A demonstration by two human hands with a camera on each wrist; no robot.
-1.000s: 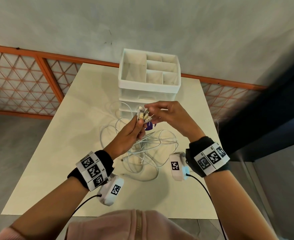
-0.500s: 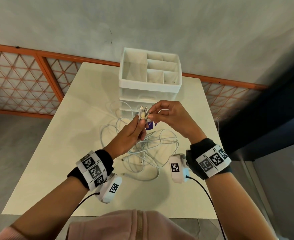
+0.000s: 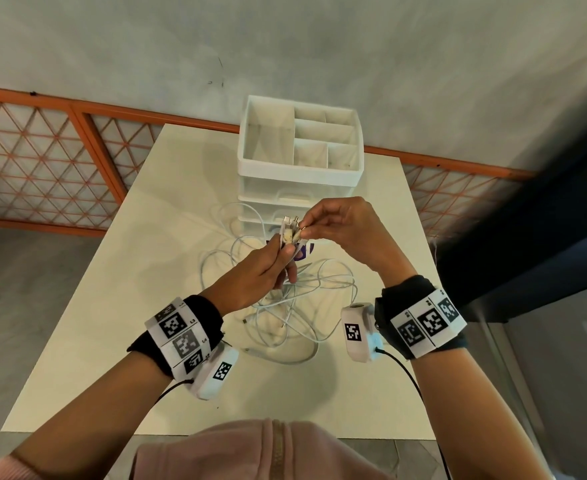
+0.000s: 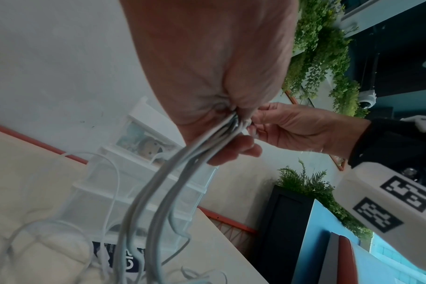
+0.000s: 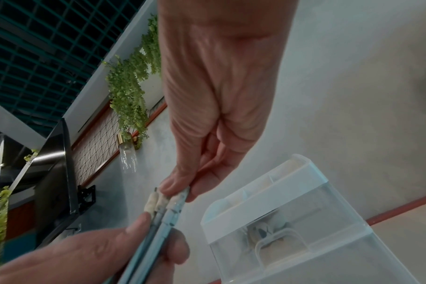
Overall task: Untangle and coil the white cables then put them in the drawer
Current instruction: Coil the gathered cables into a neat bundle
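White cables point(image 3: 295, 303) lie in a tangled heap on the cream table point(image 3: 112, 306), near the middle, just in front of the white drawer unit point(image 3: 299, 174); several strands rise from the heap to both hands. Left hand point(image 3: 260, 275): fingers and thumb curled round a bunch of these strands, with the plug ends point(image 3: 289, 230) standing up above the fist. Right hand point(image 3: 347, 230): thumb and forefinger pinching the tip of one plug in the bunch, the remaining fingers loosely bent. In the right wrist view the plug ends point(image 5: 163, 203) lie side by side, touching, between the two hands. Drawer unit: stands at the far side of the table, with an open divided tray on top and translucent drawers below, all appearing closed. A purple-and-white object point(image 3: 302, 252) lies on the table between the unit and the heap, largely hidden by the hands.
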